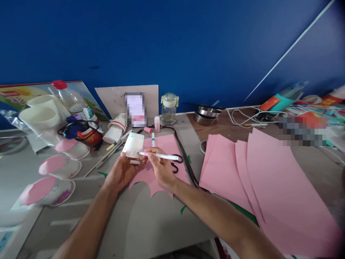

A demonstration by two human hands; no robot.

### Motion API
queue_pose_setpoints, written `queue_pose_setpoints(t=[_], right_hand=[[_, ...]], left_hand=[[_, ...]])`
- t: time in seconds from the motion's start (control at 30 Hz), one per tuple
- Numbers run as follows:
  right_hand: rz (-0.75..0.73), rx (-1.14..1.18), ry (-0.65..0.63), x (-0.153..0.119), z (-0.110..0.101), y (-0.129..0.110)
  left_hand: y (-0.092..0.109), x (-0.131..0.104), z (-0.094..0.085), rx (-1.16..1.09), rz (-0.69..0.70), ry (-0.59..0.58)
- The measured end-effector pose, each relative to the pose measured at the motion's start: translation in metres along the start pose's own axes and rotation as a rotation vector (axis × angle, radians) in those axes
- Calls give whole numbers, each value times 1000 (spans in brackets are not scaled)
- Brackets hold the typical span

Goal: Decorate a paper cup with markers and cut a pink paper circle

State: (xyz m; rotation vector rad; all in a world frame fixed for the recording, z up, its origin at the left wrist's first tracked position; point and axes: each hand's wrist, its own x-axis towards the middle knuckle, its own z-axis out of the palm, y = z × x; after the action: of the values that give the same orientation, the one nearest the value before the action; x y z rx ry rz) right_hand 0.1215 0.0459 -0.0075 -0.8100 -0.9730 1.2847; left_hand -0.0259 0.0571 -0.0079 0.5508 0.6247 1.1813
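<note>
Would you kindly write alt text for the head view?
The left hand holds a small white card while the right hand writes on it with a pink-tipped marker, above pink paper sheets on a cluttered grey table.

Centre: the left hand (pixel 121 172) holds a paper cup (pixel 133 145) on its side; the right hand (pixel 161 167), just right of it, holds a marker (pixel 159 155) whose tip touches the cup.
Under the hands: a cut paper sheet (pixel 161 172) lies on the table (pixel 151 223).
Left: three cups on plates (pixel 58 167) in a near-to-far row; a stack of bowls (pixel 40 115) and a bottle (pixel 68 97) beyond them.
Right: fanned paper sheets (pixel 264 180), overlapping.
Far: a jar (pixel 169 108) at the wall; a metal bowl (pixel 206 114) to its right.
</note>
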Motion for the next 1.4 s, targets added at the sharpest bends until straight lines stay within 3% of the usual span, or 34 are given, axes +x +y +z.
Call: queue_pose_setpoints(t=[0.27,1.4], right_hand=[[2,-6,-44,-2,1,0],[30,74,29,1,2,-1]], left_hand=[[2,-1,3,65,-1,-7],[1,-2,7,24,-17,5]])
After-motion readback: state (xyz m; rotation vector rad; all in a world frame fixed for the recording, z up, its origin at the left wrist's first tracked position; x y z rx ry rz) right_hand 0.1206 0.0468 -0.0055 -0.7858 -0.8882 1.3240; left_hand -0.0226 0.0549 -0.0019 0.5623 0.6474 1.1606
